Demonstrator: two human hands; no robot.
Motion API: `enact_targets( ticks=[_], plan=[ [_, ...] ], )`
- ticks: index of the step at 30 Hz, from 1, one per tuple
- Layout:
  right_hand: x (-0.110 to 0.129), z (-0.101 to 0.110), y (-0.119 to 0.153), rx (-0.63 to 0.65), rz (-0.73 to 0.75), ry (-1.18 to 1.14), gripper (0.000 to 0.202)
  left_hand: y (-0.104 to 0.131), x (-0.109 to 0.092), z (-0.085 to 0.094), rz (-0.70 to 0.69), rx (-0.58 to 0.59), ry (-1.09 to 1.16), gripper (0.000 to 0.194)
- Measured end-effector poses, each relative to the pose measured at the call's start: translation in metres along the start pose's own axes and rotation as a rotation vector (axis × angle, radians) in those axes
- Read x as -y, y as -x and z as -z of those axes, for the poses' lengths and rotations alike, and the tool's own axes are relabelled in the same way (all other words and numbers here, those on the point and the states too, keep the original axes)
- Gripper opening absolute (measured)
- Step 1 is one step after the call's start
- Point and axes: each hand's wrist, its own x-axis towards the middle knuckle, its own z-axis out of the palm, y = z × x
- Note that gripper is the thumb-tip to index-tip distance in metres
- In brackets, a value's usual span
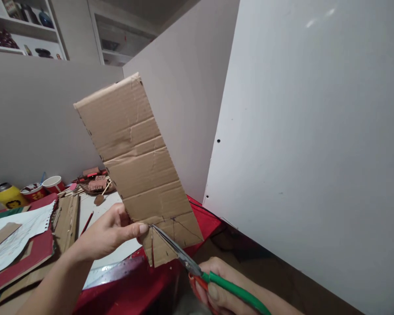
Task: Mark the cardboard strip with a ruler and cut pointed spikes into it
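Observation:
A tall creased piece of brown cardboard (pixel 144 170) is held up at a tilt, with pen lines and cuts along its lower end. My left hand (pixel 113 232) pinches its lower left edge, thumb on the front face, fingers behind. My right hand (pixel 223 284) is closed round the handles of scissors (pixel 197 267), one green and one red-orange. The blades lie across the bottom part of the cardboard, their tips close to my left thumb. A narrow slit shows just below the tips.
On the red-covered table (pixel 118 297) lie a clear ruler (pixel 113 272), a pencil (pixel 87 222), cardboard strips (pixel 65 218) and a drawn-on paper (pixel 16 232). Paper cups (pixel 53 183) and a yellow jar (pixel 10 196) stand behind. A white panel (pixel 298 131) rises at right.

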Motion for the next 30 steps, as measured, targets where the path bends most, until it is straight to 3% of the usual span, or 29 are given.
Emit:
enact_targets(
  ticks=[6,15,30],
  plan=[
    [0.003,-0.002,0.005,0.024,-0.041,-0.034,0.063,0.001,-0.006,-0.004,0.033,0.082,0.050,0.013],
    [-0.001,0.000,0.005,0.103,-0.124,-0.156,0.071,0.006,-0.006,0.004,0.023,0.236,-0.035,0.023],
    [0.012,0.016,-0.012,0.170,-0.107,-0.116,0.062,0.005,-0.006,0.024,-0.081,0.156,-0.228,0.013]
  ],
)
